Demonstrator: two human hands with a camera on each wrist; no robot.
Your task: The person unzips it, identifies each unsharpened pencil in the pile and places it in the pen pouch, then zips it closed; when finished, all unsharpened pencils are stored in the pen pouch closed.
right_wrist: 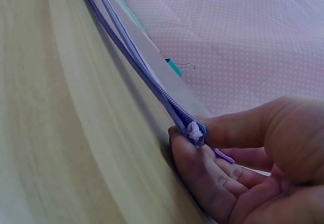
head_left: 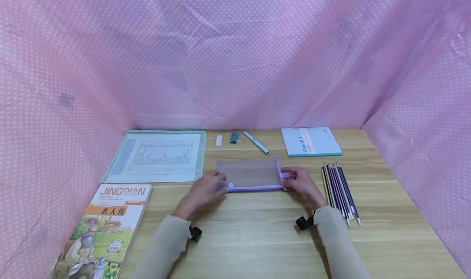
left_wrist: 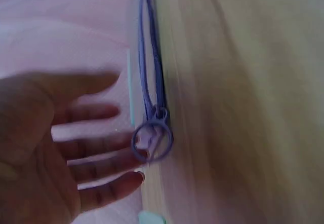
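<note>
A see-through mesh zip pouch [head_left: 250, 173] with purple edging lies on the table in front of me. At its right end my right hand [head_left: 299, 183] pinches the corner between thumb and fingers; the right wrist view shows the zip's end [right_wrist: 195, 132] in that pinch. My left hand [head_left: 207, 188] is at the pouch's left end. In the left wrist view its fingers [left_wrist: 101, 148] are spread and slightly bent, with the fingertips right by the round zip pull [left_wrist: 152, 142]. Between the two zip tapes there is a narrow gap.
Right of the pouch lie several pencils [head_left: 340, 193]. Behind it are a white eraser [head_left: 218, 140], a teal binder clip [head_left: 234, 137], a light blue pen [head_left: 256, 143] and a notebook [head_left: 310, 141]. Leftward lie a document folder [head_left: 158, 156] and a book [head_left: 104, 230]. Pink dotted cloth [head_left: 235, 66] surrounds the table.
</note>
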